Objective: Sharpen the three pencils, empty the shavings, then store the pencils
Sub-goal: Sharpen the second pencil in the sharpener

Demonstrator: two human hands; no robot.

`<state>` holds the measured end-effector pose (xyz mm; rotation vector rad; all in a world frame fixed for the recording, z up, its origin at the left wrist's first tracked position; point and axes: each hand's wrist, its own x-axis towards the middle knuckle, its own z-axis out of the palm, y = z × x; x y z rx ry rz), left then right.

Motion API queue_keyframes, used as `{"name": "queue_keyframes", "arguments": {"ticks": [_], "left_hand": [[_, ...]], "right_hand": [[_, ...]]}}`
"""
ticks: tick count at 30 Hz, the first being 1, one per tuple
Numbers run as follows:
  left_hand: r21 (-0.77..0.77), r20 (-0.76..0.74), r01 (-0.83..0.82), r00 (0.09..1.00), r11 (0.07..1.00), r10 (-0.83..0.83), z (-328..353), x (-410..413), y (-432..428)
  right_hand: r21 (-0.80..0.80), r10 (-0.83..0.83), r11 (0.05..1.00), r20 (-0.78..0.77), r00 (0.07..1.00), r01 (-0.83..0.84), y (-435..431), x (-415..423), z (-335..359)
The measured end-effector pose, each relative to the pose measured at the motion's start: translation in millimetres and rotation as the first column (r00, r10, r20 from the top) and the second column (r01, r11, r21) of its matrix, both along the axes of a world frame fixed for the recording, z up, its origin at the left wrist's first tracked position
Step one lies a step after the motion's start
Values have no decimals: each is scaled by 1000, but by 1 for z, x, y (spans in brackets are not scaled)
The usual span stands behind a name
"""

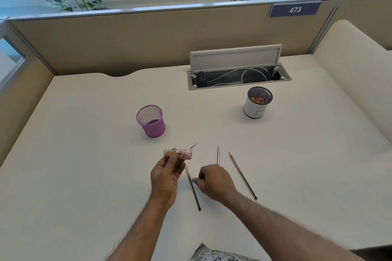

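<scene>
A: Holding the sharpener (177,153) at frame centre, the left hand (166,178) kept it level?

B: Yes. The right hand (214,182), fingers narrowed, touched the leftmost pencil (192,188); I judged a mid-shaft pinch best. Two pencils (242,175) lay right.

Desk (84,176) bare left; purple cup (151,121), white cup (257,103), open cable tray (238,78) block far side
</scene>
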<state>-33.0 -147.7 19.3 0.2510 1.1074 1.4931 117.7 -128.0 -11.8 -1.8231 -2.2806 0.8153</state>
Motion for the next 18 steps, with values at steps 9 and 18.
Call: {"name": "queue_keyframes", "arguments": {"ticks": [9,18], "left_hand": [[-11,-6,-36,999,999,35,0,-1,1],[-3,-10,-47,999,999,47,0,-6,1]], "right_hand": [[-125,37,992,120,992,-22,3,-25,-3],[-126,-87,989,-47,995,81,8,-22,5]]}}
